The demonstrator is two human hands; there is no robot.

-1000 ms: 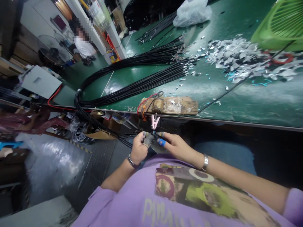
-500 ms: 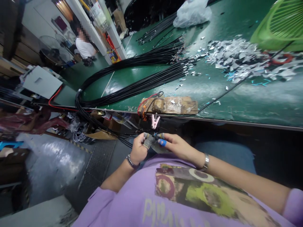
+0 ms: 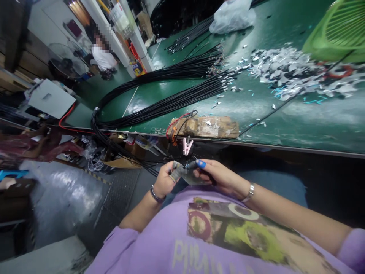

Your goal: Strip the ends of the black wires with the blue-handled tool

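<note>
My left hand (image 3: pixel 168 178), with grey coverings on its fingertips, is pinched on the end of a black cable (image 3: pixel 152 163) in front of my body. A small blue wire tip shows just beyond those fingers. My right hand (image 3: pixel 221 176) has blue tape around one finger. Its thumb and finger are closed near the same end, but what they grip is too small and dark to make out. Just above both hands, a pink clip (image 3: pixel 187 146) hangs at the table edge below a worn wooden block (image 3: pixel 213 127).
A long bundle of black cables (image 3: pixel 159 108) curves over the green table (image 3: pixel 288 125) and down its edge. White and silver scraps (image 3: pixel 293 70) lie beside a green basket (image 3: pixel 336 30). A plastic bag (image 3: pixel 232 17) sits at the back. A person (image 3: pixel 102 57) is at the far left.
My right hand has turned, and its blue-taped finger has moved up and slightly right, away from the left fingertips. The left hand has barely shifted.
</note>
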